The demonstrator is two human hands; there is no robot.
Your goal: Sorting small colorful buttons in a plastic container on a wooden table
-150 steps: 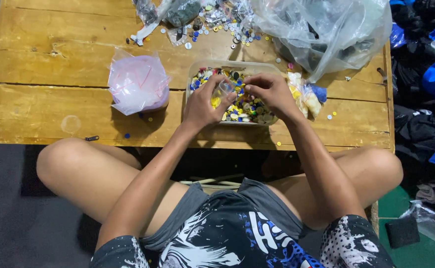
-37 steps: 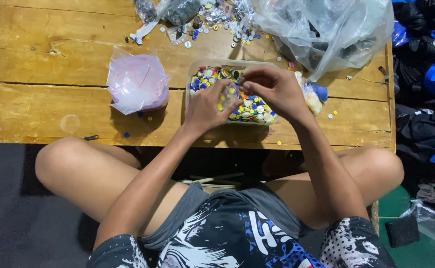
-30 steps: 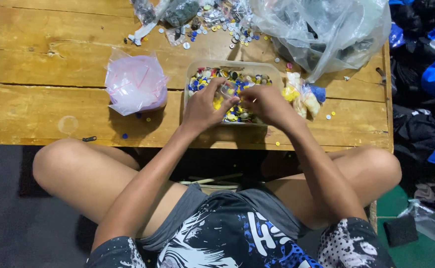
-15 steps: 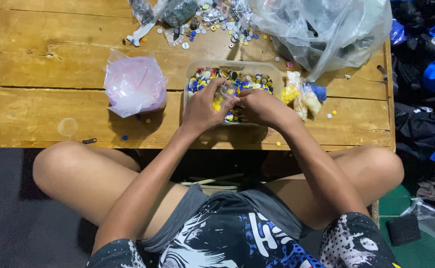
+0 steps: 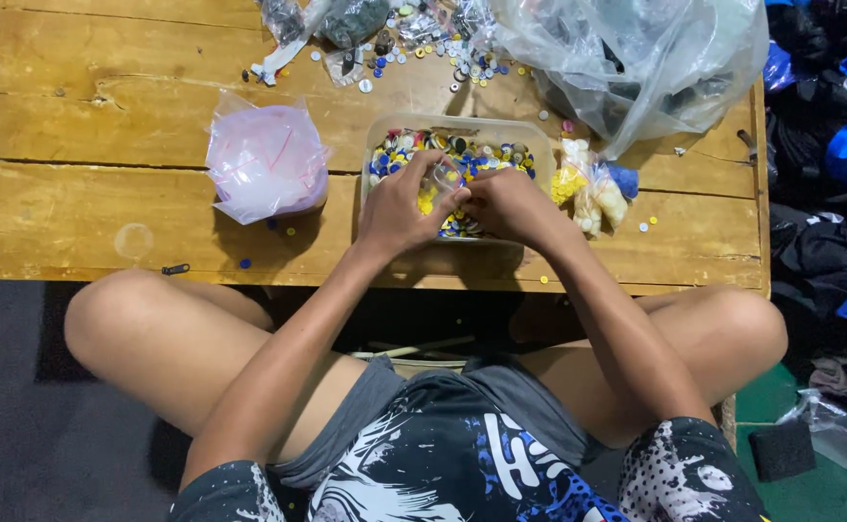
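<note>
Over button tub (image 5: 540, 135), left hand (image 5: 399, 198); small clear bag (image 5: 443, 176) between fingertips

Landmark: the clear tub (image 5: 540, 145) of coloured buttons at the middle of the worktop (image 5: 75, 116).

Left of the tub, apart from it, lies a puffed stack of small clear bags (image 5: 266, 161), pinkish white with thin red strips.

Just right of the tub, touching its corner, sit small filled packets (image 5: 590, 190): yellow, cream and one blue.

Beyond the tub to the right, a big crumpled clear sack (image 5: 656, 58) spreads to the worktop's edge, dark things inside.

Beyond the tub to the left, small clear pouches (image 5: 293, 29) lie among loose buttons.

Over the tub, both hands pinch a tiny clear bag (image 5: 443, 177).

No labels, signs or screens show.
</note>
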